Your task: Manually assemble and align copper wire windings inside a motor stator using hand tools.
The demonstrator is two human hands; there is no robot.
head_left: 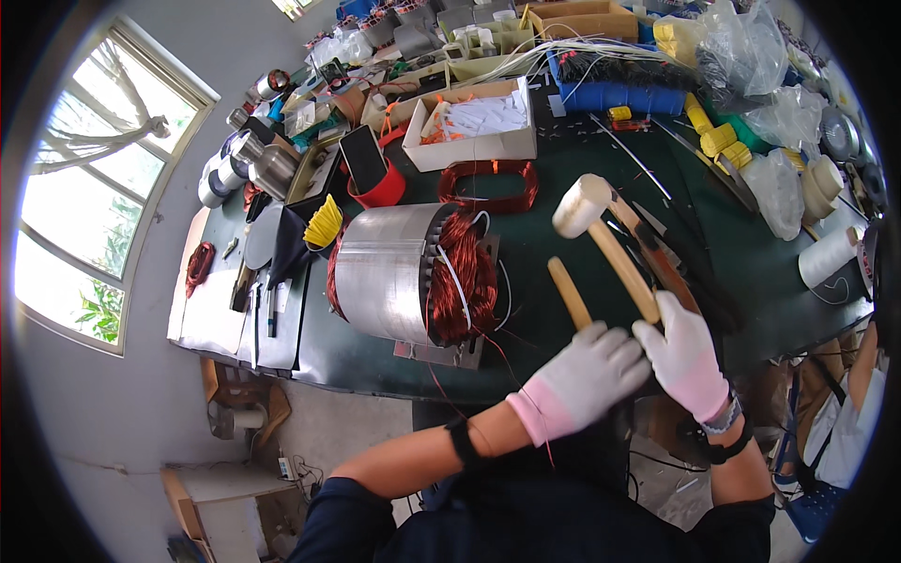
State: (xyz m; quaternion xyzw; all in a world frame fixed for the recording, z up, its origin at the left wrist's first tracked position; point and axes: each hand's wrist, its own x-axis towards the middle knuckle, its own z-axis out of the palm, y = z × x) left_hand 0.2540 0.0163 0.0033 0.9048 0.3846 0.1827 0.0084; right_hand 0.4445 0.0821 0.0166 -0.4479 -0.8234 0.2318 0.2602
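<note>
My right hand (690, 361), in a white glove with a pink cuff, is closed on the handle of a mallet (582, 205) with a pale head. The head points up and away to the left. My left hand (587, 375), gloved alike, is beside it with fingers curled over the near end of a round wooden stick (568, 291); its lower part is hidden. Left of my hands, a metal motor stator (385, 272) lies on its side on a stand, with red-brown copper windings (465, 277) bulging from its end. Loose wires trail from the windings over my left forearm.
Behind the stator lie a wound copper coil (490, 186), a white box of paper strips (479, 122) and a phone in a red holder (375, 185). Long tools (657, 249) lie beyond the mallet. At right stand a thread spool (828, 258) and plastic bags (777, 192).
</note>
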